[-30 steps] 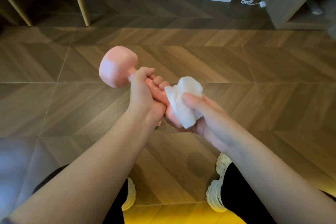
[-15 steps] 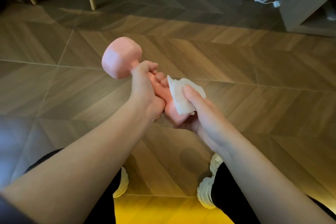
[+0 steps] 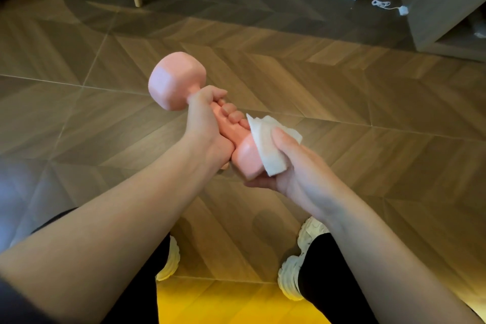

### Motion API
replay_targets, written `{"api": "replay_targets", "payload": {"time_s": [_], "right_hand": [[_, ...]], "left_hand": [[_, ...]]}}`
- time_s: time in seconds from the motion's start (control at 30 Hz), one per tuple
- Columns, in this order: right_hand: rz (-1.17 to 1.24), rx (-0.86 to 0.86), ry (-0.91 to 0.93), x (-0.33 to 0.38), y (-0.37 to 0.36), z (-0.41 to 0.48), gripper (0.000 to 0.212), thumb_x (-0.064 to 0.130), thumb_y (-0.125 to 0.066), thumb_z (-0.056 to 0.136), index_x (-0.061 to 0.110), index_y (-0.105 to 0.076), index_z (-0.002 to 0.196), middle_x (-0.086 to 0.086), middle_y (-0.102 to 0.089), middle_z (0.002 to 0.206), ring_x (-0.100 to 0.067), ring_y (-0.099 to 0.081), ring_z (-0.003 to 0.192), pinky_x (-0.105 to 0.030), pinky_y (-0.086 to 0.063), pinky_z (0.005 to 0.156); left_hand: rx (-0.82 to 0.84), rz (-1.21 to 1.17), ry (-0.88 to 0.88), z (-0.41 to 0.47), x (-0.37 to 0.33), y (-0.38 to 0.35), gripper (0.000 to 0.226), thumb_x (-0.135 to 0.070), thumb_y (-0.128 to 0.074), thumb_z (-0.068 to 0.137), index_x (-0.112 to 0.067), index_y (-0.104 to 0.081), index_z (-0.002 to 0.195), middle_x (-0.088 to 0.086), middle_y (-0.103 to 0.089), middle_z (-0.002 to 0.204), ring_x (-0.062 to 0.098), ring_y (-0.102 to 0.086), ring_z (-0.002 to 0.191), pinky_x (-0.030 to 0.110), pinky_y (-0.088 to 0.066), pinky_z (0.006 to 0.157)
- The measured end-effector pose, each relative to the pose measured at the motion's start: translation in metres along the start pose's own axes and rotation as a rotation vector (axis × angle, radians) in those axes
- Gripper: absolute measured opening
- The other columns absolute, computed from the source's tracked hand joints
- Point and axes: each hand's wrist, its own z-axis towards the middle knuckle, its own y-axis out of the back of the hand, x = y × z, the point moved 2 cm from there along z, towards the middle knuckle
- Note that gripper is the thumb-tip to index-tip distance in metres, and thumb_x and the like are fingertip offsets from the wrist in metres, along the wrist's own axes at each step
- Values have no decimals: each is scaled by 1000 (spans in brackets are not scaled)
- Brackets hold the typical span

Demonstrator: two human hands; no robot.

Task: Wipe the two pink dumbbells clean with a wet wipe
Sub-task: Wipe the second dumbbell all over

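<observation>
Over on the left, one head of the pink dumbbell sticks up and away, held in the air above the wood floor. The bar slants down to the right, straight into the left hand. That hand grips the handle in a full fist, its fingers curled round the bar with their tips showing on the far side. Just right of the fist sits the near head, lower and closer to the person. A folded white wipe lies against that head's right face. The right hand cups the head from below and the side, thumb pressing the wipe onto it and fingers wrapped underneath. Down below, black trouser legs and two pale shoes stand on the floor.
</observation>
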Motion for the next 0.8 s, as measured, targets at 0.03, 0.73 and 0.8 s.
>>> {"api": "replay_targets", "payload": {"time_s": [0.03,0.73,0.8], "right_hand": [[-1,51,0,1,2,-1,51,39,-58,94,19,-48,140,-18,-60,134,-28,-63,114,-46,-57,86],[-56,-142,40,-11,-5,4,58,54,-58,86,24,-51,135,-12,-65,126,-31,-65,112,-50,-57,87],[34,-169,23,-8,-3,4,45,51,-48,95,23,-54,129,-18,-63,124,-33,-65,107,-49,-58,82]], "left_hand": [[4,12,2,0,-1,0,33,-11,-47,89,-19,-29,63,-5,-25,48,11,-25,35,14,-29,38],[44,46,-29,-1,0,0,32,-12,-49,89,-18,-32,62,-4,-27,49,12,-27,39,19,-30,41],[60,52,-30,0,-1,0,31,-14,-49,87,-19,-32,63,-5,-26,50,13,-27,39,21,-32,44]]}}
